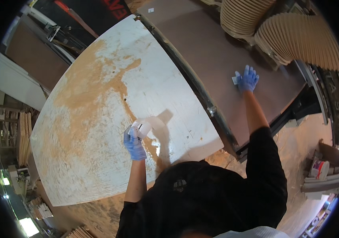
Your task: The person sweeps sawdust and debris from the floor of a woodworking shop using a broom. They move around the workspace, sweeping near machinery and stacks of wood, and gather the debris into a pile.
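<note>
Both of my hands wear thin blue gloves. My left hand (135, 144) is closed on a white roll of labels (143, 129), whose pale strip curls out over the white panel (177, 99). My right hand (249, 80) lies with fingers spread on a large brown board (213, 51). Beside its thumb, on the board, is a small white label (235, 80), partly under the hand. Another small white label (150, 10) sits at the board's far left corner.
Tan sawdust (86, 87) covers much of the white panel. A dark metal rail (185, 75) runs between panel and board. Ribbed tan hoses (296, 39) hang over the far right. Boards (34, 47) lean at far left; a white bucket (319, 169) stands right.
</note>
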{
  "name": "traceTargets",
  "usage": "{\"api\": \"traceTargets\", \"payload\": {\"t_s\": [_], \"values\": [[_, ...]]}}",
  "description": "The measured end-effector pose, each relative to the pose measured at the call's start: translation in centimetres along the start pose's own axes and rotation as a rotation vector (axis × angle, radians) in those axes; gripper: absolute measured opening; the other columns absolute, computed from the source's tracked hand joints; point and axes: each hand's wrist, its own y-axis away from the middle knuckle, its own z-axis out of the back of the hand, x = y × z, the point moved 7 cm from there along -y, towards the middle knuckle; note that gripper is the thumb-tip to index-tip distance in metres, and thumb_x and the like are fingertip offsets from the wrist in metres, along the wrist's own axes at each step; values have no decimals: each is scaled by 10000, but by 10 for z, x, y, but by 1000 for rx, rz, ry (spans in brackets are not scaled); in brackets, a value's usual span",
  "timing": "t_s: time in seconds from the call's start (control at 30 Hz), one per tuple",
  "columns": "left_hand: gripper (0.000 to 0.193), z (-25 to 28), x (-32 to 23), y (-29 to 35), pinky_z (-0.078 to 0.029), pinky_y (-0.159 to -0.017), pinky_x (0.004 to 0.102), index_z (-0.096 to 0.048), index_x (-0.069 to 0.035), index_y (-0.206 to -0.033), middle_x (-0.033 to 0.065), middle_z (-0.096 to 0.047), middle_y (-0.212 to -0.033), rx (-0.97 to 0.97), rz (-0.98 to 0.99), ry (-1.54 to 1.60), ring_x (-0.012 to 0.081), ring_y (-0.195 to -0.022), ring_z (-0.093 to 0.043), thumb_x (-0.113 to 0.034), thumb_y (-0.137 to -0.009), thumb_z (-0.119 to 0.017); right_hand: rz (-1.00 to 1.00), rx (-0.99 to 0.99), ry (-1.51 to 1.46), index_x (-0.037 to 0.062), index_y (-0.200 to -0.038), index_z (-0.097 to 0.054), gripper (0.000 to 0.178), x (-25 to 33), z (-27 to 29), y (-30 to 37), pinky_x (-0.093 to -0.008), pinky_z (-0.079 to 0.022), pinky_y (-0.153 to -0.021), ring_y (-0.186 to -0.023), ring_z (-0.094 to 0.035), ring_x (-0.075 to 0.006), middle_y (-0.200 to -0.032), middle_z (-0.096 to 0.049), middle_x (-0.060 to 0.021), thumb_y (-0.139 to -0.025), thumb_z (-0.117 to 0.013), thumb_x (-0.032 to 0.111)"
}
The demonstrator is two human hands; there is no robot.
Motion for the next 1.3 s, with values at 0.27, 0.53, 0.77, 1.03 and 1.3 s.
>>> {"api": "traceTargets", "payload": {"t_s": [0.27,0.53,0.77,1.03,1.3], "values": [[297,-94,22,22,-439,-717,234,-564,4,-1048,58,-570,-919,117,-24,-50,110,-819,-526,-197,-829,-581,422,651,-1081,3,-1228,-439,461,65,25,111,-304,-351,-946,-1097,-473,-160,-1147,-541,-114,-874,-515,289],[281,-138,27,36,-461,-708,214,-576,2,-1040,70,-612,-877,261,55,-43,94,-786,-560,-175,-824,-605,503,836,-1377,23,-1187,-488,372,188,97,168,-225,-413,-830,-926,-529,-107,-996,-595,-79,-843,-569,140],[294,-136,22,29,-459,-655,203,-571,26,-1041,62,-608,-819,283,-35,-188,79,-736,-552,-180,-832,-599,500,932,-1338,26,-1077,-570,288,227,85,178,-181,-439,-631,-729,-528,-54,-781,-581,-5,-792,-607,38],[362,-124,57,8,-477,-680,236,-566,22,-1065,75,-601,-933,114,-6,-94,108,-771,-550,-272,-856,-548,815,900,-1172,19,-869,-608,87,238,58,158,-242,-451,-747,-864,-542,-110,-945,-591,-57,-783,-597,32],[339,-61,65,-8,-469,-647,233,-582,19,-1045,65,-593,-920,-205,54,-40,102,-730,-530,-261,-856,-545,217,268,-1264,40,-879,-579,107,217,-20,-111,-277,-462,-738,-824,-578,-183,-822,-590,-66,-795,-526,81]]}}
